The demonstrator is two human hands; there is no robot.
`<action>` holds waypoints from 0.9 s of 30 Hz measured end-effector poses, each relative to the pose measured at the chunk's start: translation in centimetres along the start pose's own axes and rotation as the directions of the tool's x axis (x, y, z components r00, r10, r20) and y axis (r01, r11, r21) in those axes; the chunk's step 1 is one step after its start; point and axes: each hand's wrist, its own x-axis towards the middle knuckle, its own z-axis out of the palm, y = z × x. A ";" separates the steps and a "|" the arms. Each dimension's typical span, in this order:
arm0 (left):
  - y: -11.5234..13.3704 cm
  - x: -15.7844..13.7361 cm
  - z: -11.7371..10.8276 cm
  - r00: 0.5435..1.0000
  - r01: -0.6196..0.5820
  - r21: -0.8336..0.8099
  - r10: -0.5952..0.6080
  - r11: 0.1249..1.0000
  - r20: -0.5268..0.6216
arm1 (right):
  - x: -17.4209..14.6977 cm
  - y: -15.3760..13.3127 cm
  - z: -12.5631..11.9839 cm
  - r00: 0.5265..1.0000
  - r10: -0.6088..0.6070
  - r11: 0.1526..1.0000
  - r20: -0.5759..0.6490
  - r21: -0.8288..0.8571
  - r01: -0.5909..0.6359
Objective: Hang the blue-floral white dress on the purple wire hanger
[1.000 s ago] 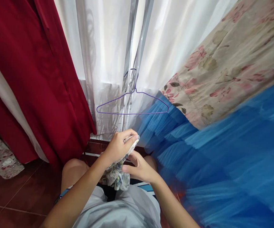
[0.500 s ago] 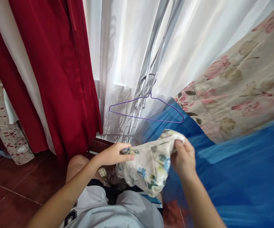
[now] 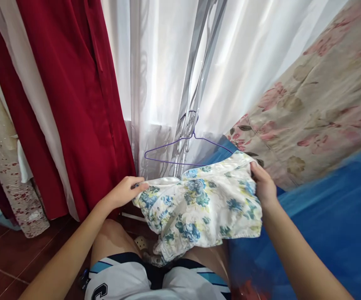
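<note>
A white garment with blue and yellow flowers and green leaves (image 3: 196,208) is stretched between my hands, its upper edge spread wide and its lower part hanging over my lap. My left hand (image 3: 126,191) pinches the upper left corner. At the upper right corner, my right hand (image 3: 264,185) grips the cloth with the thumb on top. Just behind the garment hangs a purple wire hanger (image 3: 193,134) with nothing on it; the cloth covers its lower right part. I cannot tell exactly what kind of garment it is.
White curtains (image 3: 161,75) with grey ribbons hang in front of me. Dark red fabric (image 3: 102,125) hangs to the left, beside a red-flowered cream cloth (image 3: 27,200). Blue fabric (image 3: 324,225) and pink-flowered beige cloth (image 3: 324,104) fill the right. Red tiles (image 3: 2,266) cover the floor.
My hands have moved apart, and the bunched garment is now spread out wide between them. It now hides part of the hanger. The view has shifted slightly.
</note>
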 end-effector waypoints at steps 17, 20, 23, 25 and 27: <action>1.3 11.1 -3.3 0.936 -0.178 0.163 0.218 0.971 -0.277 | 0.4 6.6 4.7 0.924 0.003 0.866 0.383 -0.463 0.189; 4.2 13.2 -2.3 0.906 -0.224 0.233 0.290 0.946 -0.308 | -2.2 5.6 5.6 0.899 -0.006 0.868 0.439 -0.444 0.222; 5.8 14.5 -1.4 0.874 -0.255 0.296 0.351 0.921 -0.337 | -4.1 4.1 5.5 0.895 -0.167 0.841 0.415 -0.413 0.349; 6.0 14.6 -0.8 0.861 -0.259 0.325 0.370 0.910 -0.349 | -4.3 3.4 4.5 0.909 -0.352 0.806 0.221 -0.421 0.415; 5.8 14.2 -0.4 0.864 -0.244 0.353 0.368 0.903 -0.344 | -3.4 3.1 2.5 0.875 -0.481 0.788 -0.065 -0.470 0.398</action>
